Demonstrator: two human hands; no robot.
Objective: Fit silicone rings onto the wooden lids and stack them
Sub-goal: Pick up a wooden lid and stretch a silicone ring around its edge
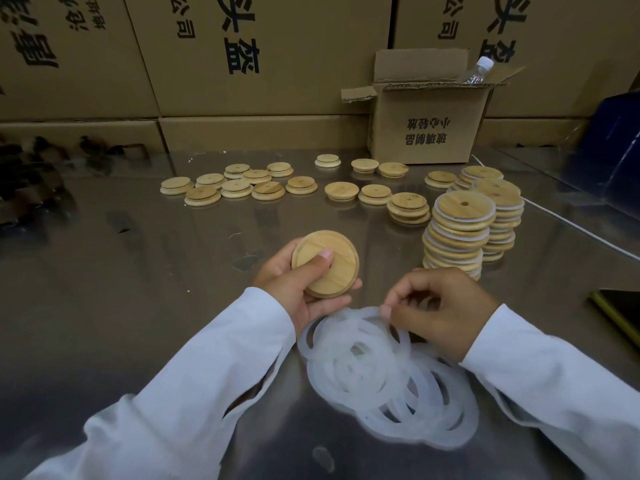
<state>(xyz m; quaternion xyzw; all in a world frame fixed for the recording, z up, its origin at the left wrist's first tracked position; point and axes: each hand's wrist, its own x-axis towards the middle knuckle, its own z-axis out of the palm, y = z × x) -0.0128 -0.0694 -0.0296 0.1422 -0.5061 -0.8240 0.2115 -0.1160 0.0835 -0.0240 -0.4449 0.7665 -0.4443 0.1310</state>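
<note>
My left hand [294,289] holds a round wooden lid [329,252] tilted up, thumb pressed on its stepped face, with no ring on it. Just right of it, my right hand [446,306] pinches the edge of a translucent silicone ring [367,327] at the top of a loose pile of rings [415,403] on the steel table. Two tall stacks of ringed lids [460,233] stand at the right. Several bare lids [239,187] lie scattered across the table's far side.
An open cardboard box [429,123] with a plastic bottle [478,71] in it stands at the back right. Large cartons [242,57] wall off the rear. A dark tablet-like object [620,310] lies at the right edge, a white cable [571,226] beyond the stacks.
</note>
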